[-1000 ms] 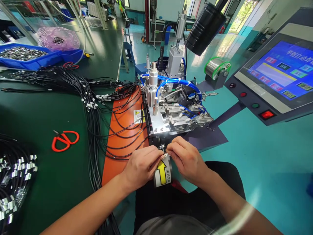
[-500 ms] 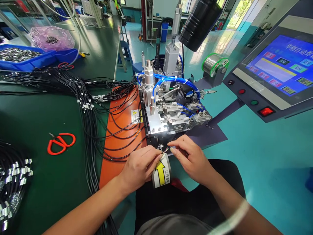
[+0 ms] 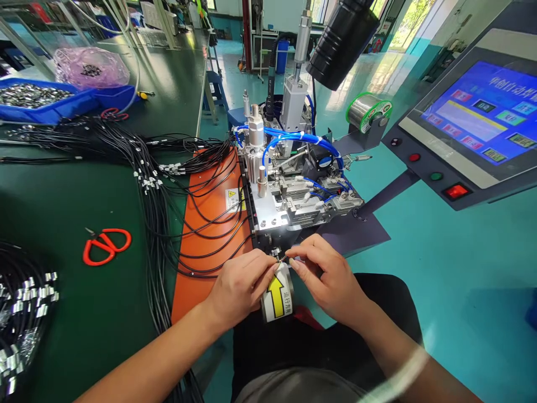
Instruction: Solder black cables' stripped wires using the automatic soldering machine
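My left hand (image 3: 245, 280) pinches the end of a black cable between thumb and forefinger, just above a round drum with a yellow arrow label (image 3: 276, 296). Thin stripped wires (image 3: 283, 259) stick out of that cable end. From the other side, my right hand (image 3: 325, 274) has its thumb and forefinger on the wire tips; the fingertips partly hide them. Right in front of both hands stands the benchtop machine (image 3: 268, 215) with metal cylinders and blue air hoses. Several black cables (image 3: 213, 254) loop across its orange base plate on the left.
Red-handled scissors (image 3: 107, 246) lie on the green table (image 3: 84, 207) by a thick cable bundle (image 3: 153, 252). A blue tray (image 3: 50, 112) of small metal parts sits at the back left. A solder wire spool (image 3: 369, 112) and a control screen (image 3: 482, 120) stand at the right.
My right hand has moved slightly left, and its thumb and forefinger have closed onto the wire tips. The left hand has stayed in place.
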A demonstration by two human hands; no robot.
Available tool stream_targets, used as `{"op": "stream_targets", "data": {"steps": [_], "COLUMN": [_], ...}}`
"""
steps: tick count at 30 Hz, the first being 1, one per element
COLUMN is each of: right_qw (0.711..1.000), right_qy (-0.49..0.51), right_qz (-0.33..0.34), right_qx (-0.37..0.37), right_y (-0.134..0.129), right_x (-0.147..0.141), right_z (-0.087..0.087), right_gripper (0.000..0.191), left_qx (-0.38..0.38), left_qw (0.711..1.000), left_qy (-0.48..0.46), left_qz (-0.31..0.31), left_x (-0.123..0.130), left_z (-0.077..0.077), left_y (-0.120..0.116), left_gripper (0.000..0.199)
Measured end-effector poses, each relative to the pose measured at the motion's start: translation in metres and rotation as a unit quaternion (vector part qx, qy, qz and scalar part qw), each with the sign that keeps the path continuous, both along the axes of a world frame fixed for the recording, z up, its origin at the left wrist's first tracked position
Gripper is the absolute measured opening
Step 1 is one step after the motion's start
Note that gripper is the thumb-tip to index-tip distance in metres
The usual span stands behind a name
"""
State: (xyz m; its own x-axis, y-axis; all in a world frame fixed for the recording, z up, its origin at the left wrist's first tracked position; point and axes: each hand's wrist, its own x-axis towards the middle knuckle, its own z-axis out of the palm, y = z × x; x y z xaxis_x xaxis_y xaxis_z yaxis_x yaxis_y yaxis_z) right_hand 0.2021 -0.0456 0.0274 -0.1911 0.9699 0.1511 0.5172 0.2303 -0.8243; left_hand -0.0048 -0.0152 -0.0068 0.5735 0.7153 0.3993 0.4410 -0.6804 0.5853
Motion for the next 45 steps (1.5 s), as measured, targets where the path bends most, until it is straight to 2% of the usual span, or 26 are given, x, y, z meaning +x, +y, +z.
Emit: {"op": "stream_targets", "data": {"steps": [6,12,20,25,32,38,41,45], "right_qw": [0.991,0.962,0.935,0.946,0.985,0.987,0.989,0.983], "right_qy": [0.081,0.211,0.287,0.26,0.109,0.05,0.062,0.136], "right_qz": [-0.068,-0.098,-0.116,-0.135,-0.136,-0.103,-0.105,-0.121], "right_qx": [-0.083,-0.144,-0.174,-0.141,-0.007,0.109,0.087,-0.027], "right_y": [-0.007,-0.012,-0.012,-0.01,-0.009,-0.012,-0.012,-0.008], "right_x": [-0.006,-0.011,-0.018,-0.024,-0.03,-0.042,-0.043,-0.029], "right_z": [-0.01,-0.026,-0.027,-0.029,-0.027,-0.036,-0.035,-0.027], "right_gripper": [0.015,0.016,0.018,0.016,0.011,0.013,0.013,0.01], "left_qx": [-0.006,-0.005,-0.003,-0.006,-0.009,-0.023,-0.022,-0.013], "left_qw": [1.0,1.0,1.0,0.999,0.999,0.998,0.998,0.999], "left_qy": [-0.005,-0.011,-0.011,-0.008,-0.004,0.0,-0.004,-0.016], "left_qz": [0.018,0.023,0.025,0.033,0.04,0.053,0.059,0.04], "left_x": [-0.001,0.0,0.002,0.001,0.002,0.002,0.002,0.001], "left_z": [-0.003,-0.002,0.002,0.004,0.005,0.006,0.007,0.006], "left_y": [-0.001,-0.001,-0.002,-0.002,-0.002,-0.002,-0.002,-0.002], "left_gripper": [0.01,0.009,0.01,0.013,0.015,0.018,0.017,0.016]}}
